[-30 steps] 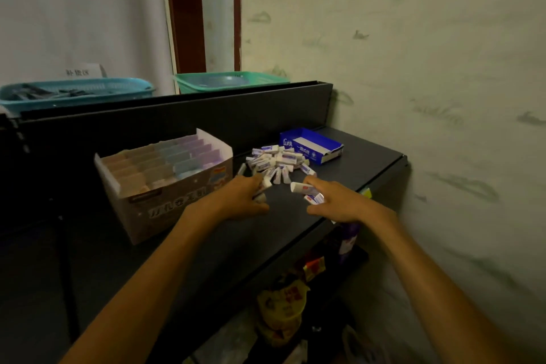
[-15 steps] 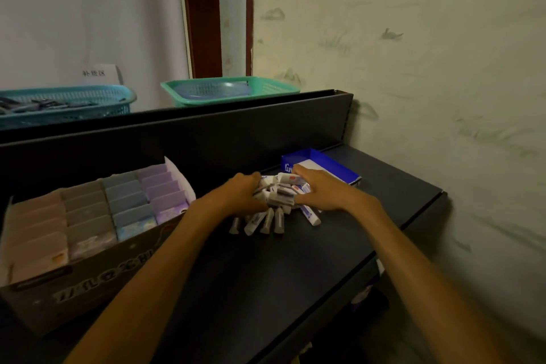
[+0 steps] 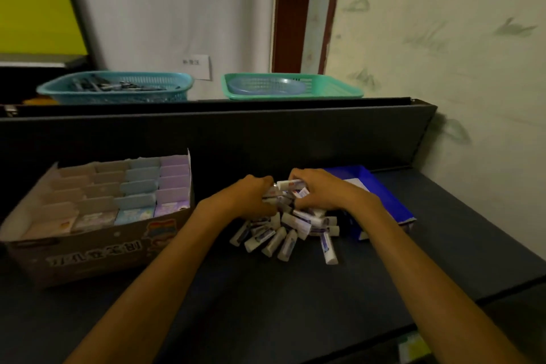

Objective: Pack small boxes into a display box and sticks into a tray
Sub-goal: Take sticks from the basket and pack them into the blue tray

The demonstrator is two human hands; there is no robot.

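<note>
We have both hands down on the heap of sticks (image 3: 291,230), short round white tubes with blue and purple printed labels and flat caps, lying criss-cross on the dark matte shelf (image 3: 295,304). Our left hand (image 3: 251,198) has its fingers curled in over the far left side of the heap and grips several tubes. Our right hand (image 3: 322,190) curls in from the other side, with at least one tube caught across its fingertips at the top of the pile. The two hands nearly meet above the heap, knuckles up. More tubes fan out loose toward us below the hands, some side by side, one lying alone at the right.

Just beside the heap on the right, partly under our right forearm, sits the blue tray (image 3: 384,201), a shallow glossy card carton with a white patch inside; how much it holds we cannot tell.

At the left of the shelf, apart from the heap, stands the display box (image 3: 97,251), brown printed cardboard with a cut-down front wall. Small boxes (image 3: 133,189) fill it in neat rows, flat rectangles in cream, pale blue and lilac columns.

Behind the shelf's dark back panel, a teal basket (image 3: 118,89) of lattice plastic holds dark thin objects, and a green basket (image 3: 292,87) of slotted plastic holds a pale round dish.
</note>
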